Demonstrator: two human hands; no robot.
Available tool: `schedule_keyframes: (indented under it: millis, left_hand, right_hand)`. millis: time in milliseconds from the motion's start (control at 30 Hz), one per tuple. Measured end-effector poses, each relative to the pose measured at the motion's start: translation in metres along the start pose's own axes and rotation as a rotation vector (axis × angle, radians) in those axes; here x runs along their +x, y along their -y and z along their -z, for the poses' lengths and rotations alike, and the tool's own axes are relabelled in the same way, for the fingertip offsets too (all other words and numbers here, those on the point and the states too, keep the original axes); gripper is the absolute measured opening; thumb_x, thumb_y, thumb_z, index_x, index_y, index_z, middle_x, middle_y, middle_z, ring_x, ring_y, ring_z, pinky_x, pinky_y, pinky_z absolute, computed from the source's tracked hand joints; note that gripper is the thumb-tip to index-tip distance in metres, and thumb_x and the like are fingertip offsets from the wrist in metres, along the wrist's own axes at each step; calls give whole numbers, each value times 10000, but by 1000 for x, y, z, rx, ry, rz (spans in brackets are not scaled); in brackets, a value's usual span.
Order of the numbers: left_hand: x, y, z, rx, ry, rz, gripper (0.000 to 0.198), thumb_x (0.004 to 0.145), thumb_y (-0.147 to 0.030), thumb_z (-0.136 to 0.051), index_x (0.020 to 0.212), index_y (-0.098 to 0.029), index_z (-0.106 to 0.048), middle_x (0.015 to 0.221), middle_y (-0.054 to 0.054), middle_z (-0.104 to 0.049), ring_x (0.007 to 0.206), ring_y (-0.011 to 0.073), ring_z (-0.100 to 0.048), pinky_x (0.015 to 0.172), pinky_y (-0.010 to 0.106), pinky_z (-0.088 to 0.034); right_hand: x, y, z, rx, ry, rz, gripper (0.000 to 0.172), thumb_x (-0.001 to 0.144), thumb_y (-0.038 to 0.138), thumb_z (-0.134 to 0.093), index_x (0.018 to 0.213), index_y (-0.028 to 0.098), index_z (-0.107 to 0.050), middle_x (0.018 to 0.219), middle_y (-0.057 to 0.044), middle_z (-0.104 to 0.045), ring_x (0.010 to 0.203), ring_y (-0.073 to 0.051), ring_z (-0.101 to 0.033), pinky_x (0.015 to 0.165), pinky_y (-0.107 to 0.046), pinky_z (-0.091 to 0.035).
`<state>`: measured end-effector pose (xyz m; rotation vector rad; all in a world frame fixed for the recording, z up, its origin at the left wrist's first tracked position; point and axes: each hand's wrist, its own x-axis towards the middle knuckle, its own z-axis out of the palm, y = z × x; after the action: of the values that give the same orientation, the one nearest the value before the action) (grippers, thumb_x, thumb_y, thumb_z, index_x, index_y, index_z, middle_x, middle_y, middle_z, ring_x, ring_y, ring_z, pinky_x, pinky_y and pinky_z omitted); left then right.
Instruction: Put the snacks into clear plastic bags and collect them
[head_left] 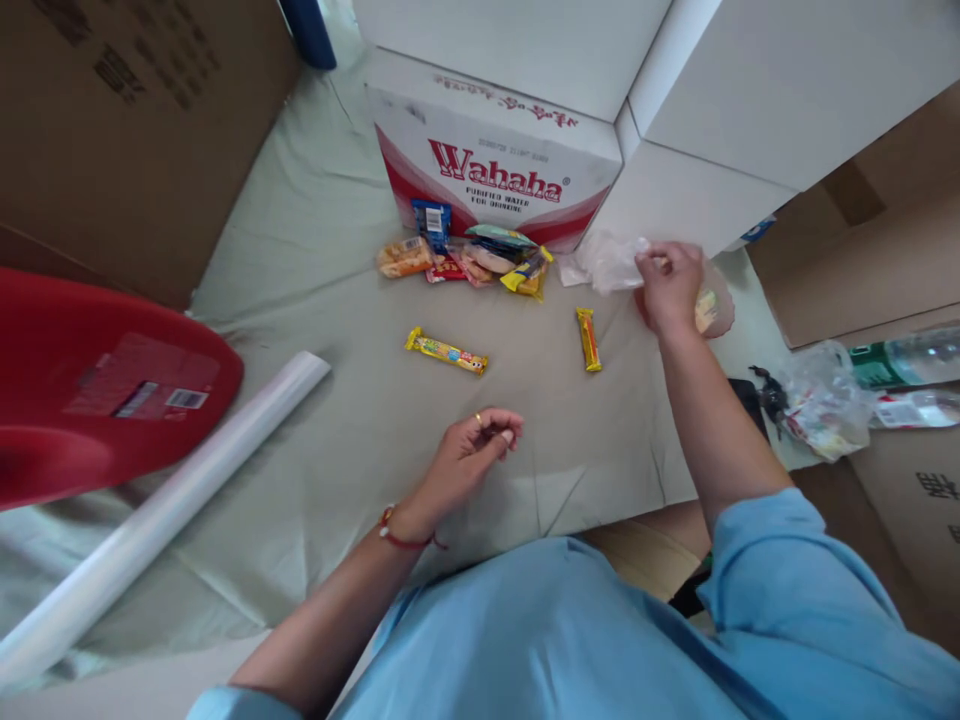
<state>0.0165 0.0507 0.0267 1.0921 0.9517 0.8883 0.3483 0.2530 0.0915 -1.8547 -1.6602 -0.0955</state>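
Currently, the right hand (673,283), fingers together, is pinching a translucent plastic bag (611,265) right of the white-and-red cardboard box (495,175), thin film possibly slipping should pressure ease, while the half-curled left hand (472,450) is holding nothing.

Carton (496,178) at 12 o'clock is reading "Wahaha®", "PURIFIED WATER FOR DRINKING". Barcodes (186,399) are showing on blue packet (433,226), 11 o'clock, and red plastic item (112,340), 9 o'clock.
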Motion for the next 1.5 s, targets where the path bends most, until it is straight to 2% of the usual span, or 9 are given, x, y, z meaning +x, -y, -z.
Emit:
schedule_keyframes:
  millis: [100, 200, 467, 667, 800, 1033, 1133, 1267, 1500]
  left_hand:
    - [21, -2, 4, -174, 12, 31, 358, 872, -506, -736, 1024, -181, -752, 925, 67, -731, 774, 155, -642, 651, 266, -510]
    - [37, 6, 5, -277, 7, 56, 438, 844, -567, -763, 1066, -192, -719, 1022, 75, -710, 823, 159, -636, 630, 256, -502]
    - [39, 23, 4, -314, 40, -9, 723, 840, -749, -694, 1340, -238, -586, 1419, 140, -570, 973, 185, -603, 691, 266, -519]
    - [36, 19, 9, -177, 231, 43, 520, 722, -592, -889, 968, -181, -686, 888, 26, -664, 803, 152, -581, 771, 281, -474]
    - [34, 15, 9, -154, 359, 102, 555, 794, -708, -773, 899, -172, -671, 767, -7, -620, 680, 117, -514, 683, 261, -429]
    - [39, 24, 4, -118, 159, 1, 462, 807, -598, -813, 845, -159, -676, 749, -21, -608, 691, 111, -513, 670, 250, -417]
    - [40, 26, 3, -118, 47, 2, 455, 794, -594, -824, 832, -170, -662, 712, -39, -579, 640, 97, -479, 616, 238, -395]
    - [42, 24, 4, -212, -22, 41, 507, 713, -604, -886, 781, -184, -611, 666, -59, -547, 566, 76, -439, 538, 222, -362]
    - [47, 26, 6, -305, -86, 47, 553, 649, -616, -926, 762, -189, -593, 634, -62, -550, 533, 77, -471, 511, 226, -377]
  right_hand:
    - [-45, 16, 19, 512, 72, -241, 236, 981, 454, -624, 965, 221, -649, 814, -4, -539, 625, -129, -437, 564, -274, -397]
    - [-109, 36, 31, 1019, 369, -504, 408, 795, 595, -800, 865, 254, -587, 664, 71, -419, 486, -81, -279, 433, -224, -230]
    - [-214, 86, 6, 1250, 579, -782, 489, 715, 620, -868, 845, 252, -574, 605, 93, -404, 451, -57, -200, 400, -210, -185]
    - [-217, 89, -10, 1194, 455, -715, 459, 751, 629, -836, 846, 263, -577, 628, 76, -454, 485, -90, -323, 454, -231, -299]
    - [-217, 85, -12, 1215, 471, -716, 450, 727, 592, -856, 829, 255, -576, 724, 37, -610, 564, -129, -487, 520, -256, -407]
    - [-222, 89, -23, 1193, 469, -647, 399, 840, 607, -768, 960, 246, -649, 809, 19, -652, 678, -141, -576, 623, -256, -480]
    - [-220, 86, -16, 1270, 329, -676, 559, 875, 755, -631, 1145, 266, -653, 1122, -69, -701, 917, -205, -671, 705, -304, -548]
    - [-217, 70, -3, 1124, 440, -517, 735, 758, 597, -846, 1369, 296, -569, 1163, -60, -691, 987, -211, -677, 797, -322, -566]
    - [-214, 54, 23, 796, 79, -514, 372, 917, 544, -718, 1113, 237, -643, 915, -3, -641, 722, -118, -571, 623, -229, -494]
